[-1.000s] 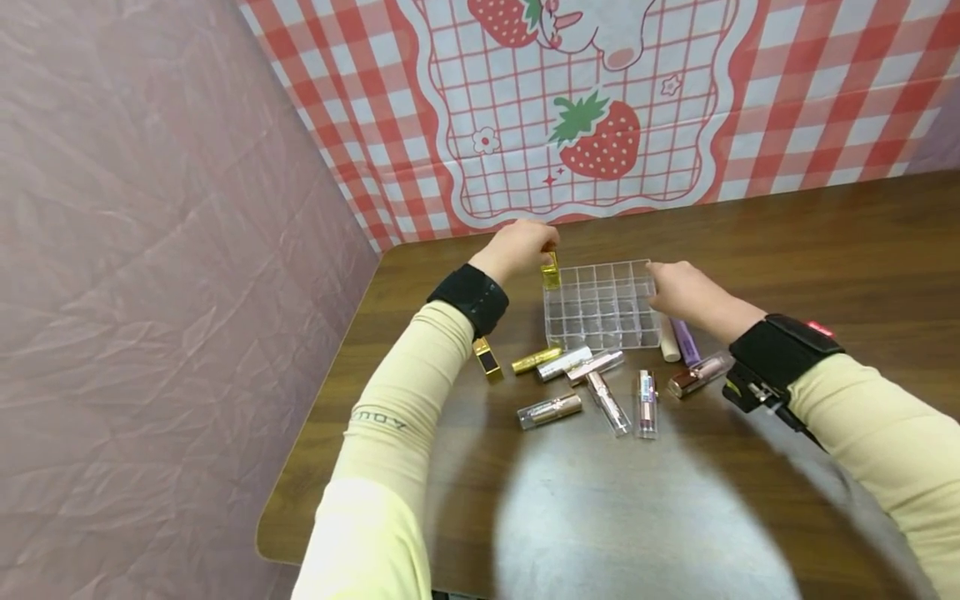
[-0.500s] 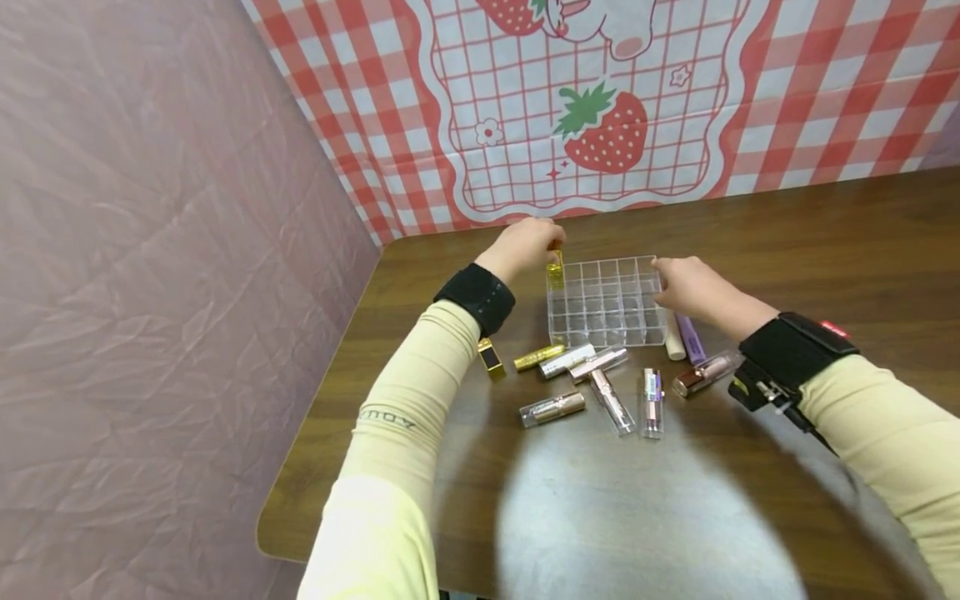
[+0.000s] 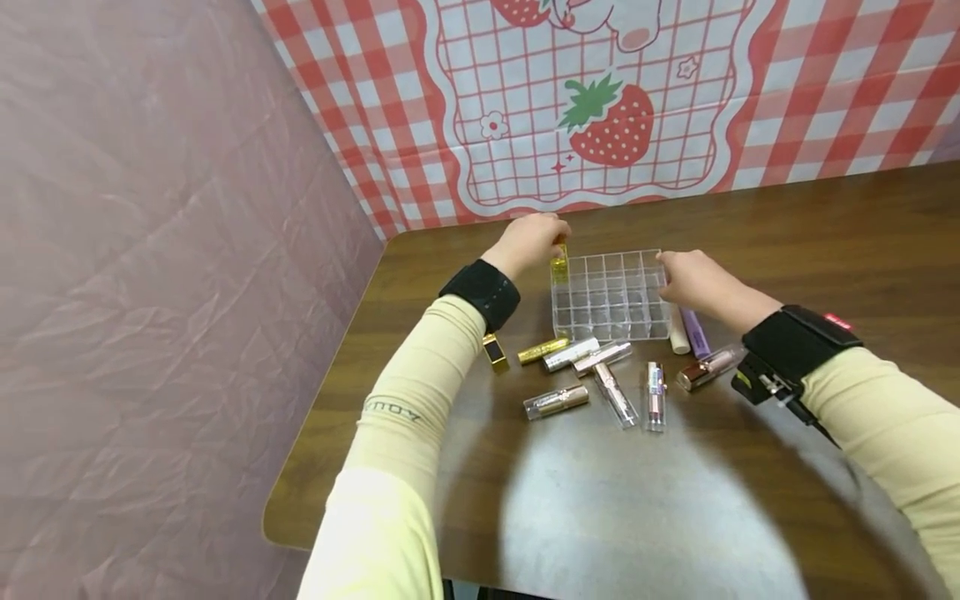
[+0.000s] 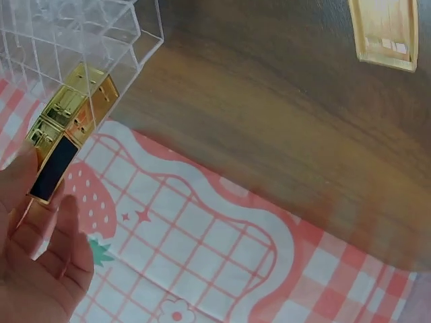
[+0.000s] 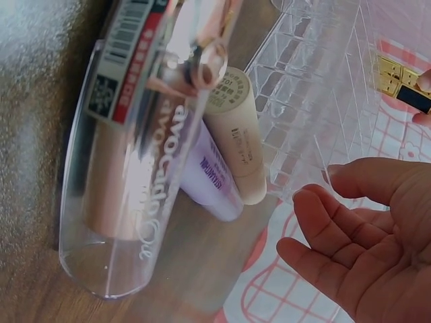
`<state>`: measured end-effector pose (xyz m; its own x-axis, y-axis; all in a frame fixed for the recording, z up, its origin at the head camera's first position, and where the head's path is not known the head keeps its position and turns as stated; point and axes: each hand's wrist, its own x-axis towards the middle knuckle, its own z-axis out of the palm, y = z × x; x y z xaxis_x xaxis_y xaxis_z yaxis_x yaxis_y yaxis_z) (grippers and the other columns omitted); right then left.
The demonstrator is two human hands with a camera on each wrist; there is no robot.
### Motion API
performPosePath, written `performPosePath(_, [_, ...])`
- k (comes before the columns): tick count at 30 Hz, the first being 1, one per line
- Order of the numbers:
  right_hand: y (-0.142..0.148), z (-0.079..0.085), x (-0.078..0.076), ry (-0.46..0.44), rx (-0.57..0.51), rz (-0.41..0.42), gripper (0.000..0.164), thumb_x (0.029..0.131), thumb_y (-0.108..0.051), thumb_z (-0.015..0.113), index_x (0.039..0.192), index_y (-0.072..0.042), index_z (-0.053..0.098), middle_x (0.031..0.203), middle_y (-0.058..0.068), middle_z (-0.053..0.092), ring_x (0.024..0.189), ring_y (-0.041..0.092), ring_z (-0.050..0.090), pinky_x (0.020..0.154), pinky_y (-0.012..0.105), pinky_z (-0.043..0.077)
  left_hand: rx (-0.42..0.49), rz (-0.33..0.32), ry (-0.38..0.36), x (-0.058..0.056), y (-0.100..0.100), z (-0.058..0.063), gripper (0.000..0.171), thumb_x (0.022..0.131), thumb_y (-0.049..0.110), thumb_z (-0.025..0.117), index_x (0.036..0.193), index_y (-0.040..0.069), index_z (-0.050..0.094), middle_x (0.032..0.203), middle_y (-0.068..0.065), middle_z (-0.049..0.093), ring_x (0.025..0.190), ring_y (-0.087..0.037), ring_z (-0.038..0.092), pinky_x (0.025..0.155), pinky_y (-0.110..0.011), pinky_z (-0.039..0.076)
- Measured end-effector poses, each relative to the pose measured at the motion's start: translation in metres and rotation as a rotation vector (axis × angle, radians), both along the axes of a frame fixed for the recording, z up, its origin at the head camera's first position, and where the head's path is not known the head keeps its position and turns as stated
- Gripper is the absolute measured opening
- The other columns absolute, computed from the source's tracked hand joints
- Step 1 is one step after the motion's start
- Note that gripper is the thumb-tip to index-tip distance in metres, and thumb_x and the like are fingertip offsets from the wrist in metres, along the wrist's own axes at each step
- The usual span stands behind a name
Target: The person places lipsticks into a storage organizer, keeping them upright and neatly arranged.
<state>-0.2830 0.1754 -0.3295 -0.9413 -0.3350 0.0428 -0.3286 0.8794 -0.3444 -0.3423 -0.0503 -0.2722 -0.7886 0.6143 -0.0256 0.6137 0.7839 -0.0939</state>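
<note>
Pinched by left hand (image 3: 529, 242), gold tube (image 4: 76, 126) sits at far-left corner of clear organizer (image 3: 611, 297); right hand (image 3: 701, 285) grips its far-right corner. Only wrist views show me the tube's black panel (image 4: 54, 169).

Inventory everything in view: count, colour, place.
organizer: 1, clear, centre
held tube: 1, gold and black, organizer's far left corner
gold tube: 1, gold, before organizer
silver tube: 1, silver, right of gold tube
boxy tube: 1, gold and black, left of gold tube
clear-ended tubes: 5, pinkish to golden, nearer than organizer
cream tube: 1, cream, organizer's right side
purple tube: 1, purple, beside cream tube
table: 1, brown, beneath
checked cloth: 1, red and white, behind table
backdrop: 1, pink, left
sleeves: 2, pale yellow, forearms
straps: 2, black, wrists
left hand: 1, bare, pinching held tube
right hand: 1, bare, organizer's far right corner
</note>
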Motion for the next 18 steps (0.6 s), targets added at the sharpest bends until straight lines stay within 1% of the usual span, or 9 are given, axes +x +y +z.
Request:
performPosePath(2, [0.0, 0.001, 0.0, -0.005, 0.01, 0.0, 0.055, 0.075, -0.001, 0.056, 0.122, 0.022, 0.04, 0.071, 0.02, 0.056, 0.061, 0.025, 0.047, 0.06, 0.039, 0.041, 0.022, 0.029, 0.002, 0.001, -0.004, 0.0, 0.041, 0.089, 0.029, 0.06, 0.126, 0.015, 0.054, 0.116, -0.003, 0.059, 0.104, -0.017, 0.055, 0.086, -0.031, 0.044])
performPosePath(3, [0.0, 0.002, 0.001, -0.01, 0.016, -0.001, 0.055, 0.076, -0.001, 0.056, 0.122, 0.022, 0.039, 0.078, 0.026, 0.059, 0.065, 0.027, 0.049, 0.063, 0.041, 0.041, 0.044, 0.046, 0.001, 0.001, -0.007, 0.0, 0.047, 0.088, 0.031, 0.061, 0.131, 0.015, 0.05, 0.12, -0.003, 0.057, 0.108, -0.018, 0.054, 0.089, -0.032, 0.044])
performPosePath(6, [-0.002, 0.001, -0.002, -0.031, 0.022, -0.002, 0.055, 0.078, -0.002, 0.055, 0.124, 0.023, 0.037, 0.097, 0.036, 0.057, 0.068, 0.03, 0.049, 0.066, 0.043, 0.041, 0.124, 0.109, -0.019, 0.002, -0.024, 0.0, 0.063, 0.086, 0.036, 0.063, 0.14, 0.014, 0.038, 0.131, -0.003, 0.052, 0.119, -0.018, 0.049, 0.096, -0.032, 0.04])
performPosePath(7, [-0.002, 0.001, -0.002, -0.041, 0.021, -0.006, 0.056, 0.078, -0.002, 0.054, 0.125, 0.023, 0.036, 0.097, 0.036, 0.056, 0.067, 0.029, 0.049, 0.065, 0.042, 0.041, 0.157, 0.133, -0.033, 0.003, -0.031, 0.0, 0.065, 0.086, 0.036, 0.063, 0.141, 0.015, 0.036, 0.133, -0.003, 0.051, 0.121, -0.018, 0.048, 0.097, -0.032, 0.04])
performPosePath(10, [-0.002, 0.0, -0.003, -0.068, 0.025, -0.015, 0.056, 0.079, -0.001, 0.055, 0.126, 0.023, 0.034, 0.107, 0.041, 0.051, 0.067, 0.028, 0.048, 0.063, 0.04, 0.04, 0.237, 0.189, -0.059, 0.008, -0.054, -0.001, 0.064, 0.086, 0.035, 0.062, 0.141, 0.018, 0.036, 0.131, -0.003, 0.052, 0.122, -0.018, 0.046, 0.098, -0.034, 0.039])
performPosePath(14, [-0.004, 0.0, -0.005, -0.086, 0.033, -0.018, 0.056, 0.08, -0.002, 0.055, 0.126, 0.023, 0.033, 0.118, 0.044, 0.042, 0.078, 0.035, 0.052, 0.068, 0.043, 0.042, 0.309, 0.266, -0.073, 0.013, -0.083, -0.006, 0.053, 0.088, 0.033, 0.06, 0.136, 0.018, 0.044, 0.124, -0.004, 0.057, 0.117, -0.019, 0.05, 0.094, -0.035, 0.041])
performPosePath(16, [-0.005, -0.001, -0.006, -0.088, 0.034, -0.019, 0.056, 0.081, -0.003, 0.055, 0.126, 0.023, 0.033, 0.119, 0.044, 0.041, 0.081, 0.037, 0.053, 0.069, 0.045, 0.042, 0.341, 0.295, -0.086, 0.016, -0.094, -0.011, 0.047, 0.089, 0.031, 0.059, 0.132, 0.016, 0.05, 0.12, -0.005, 0.06, 0.113, -0.019, 0.053, 0.093, -0.035, 0.042])
performPosePath(17, [-0.004, -0.001, -0.005, -0.09, 0.03, -0.019, 0.056, 0.081, -0.003, 0.054, 0.127, 0.023, 0.032, 0.118, 0.044, 0.041, 0.079, 0.036, 0.053, 0.068, 0.045, 0.042, 0.356, 0.303, -0.092, 0.016, -0.098, -0.014, 0.043, 0.089, 0.03, 0.059, 0.13, 0.015, 0.052, 0.118, -0.006, 0.061, 0.109, -0.019, 0.055, 0.091, -0.035, 0.043])
performPosePath(18, [-0.004, -0.001, -0.005, -0.095, 0.023, -0.02, 0.057, 0.082, -0.003, 0.053, 0.128, 0.022, 0.031, 0.111, 0.044, 0.047, 0.073, 0.034, 0.053, 0.064, 0.043, 0.043, 0.371, 0.307, -0.096, 0.017, -0.102, -0.016, 0.041, 0.09, 0.028, 0.059, 0.128, 0.014, 0.054, 0.116, -0.006, 0.062, 0.107, -0.019, 0.056, 0.09, -0.034, 0.043])
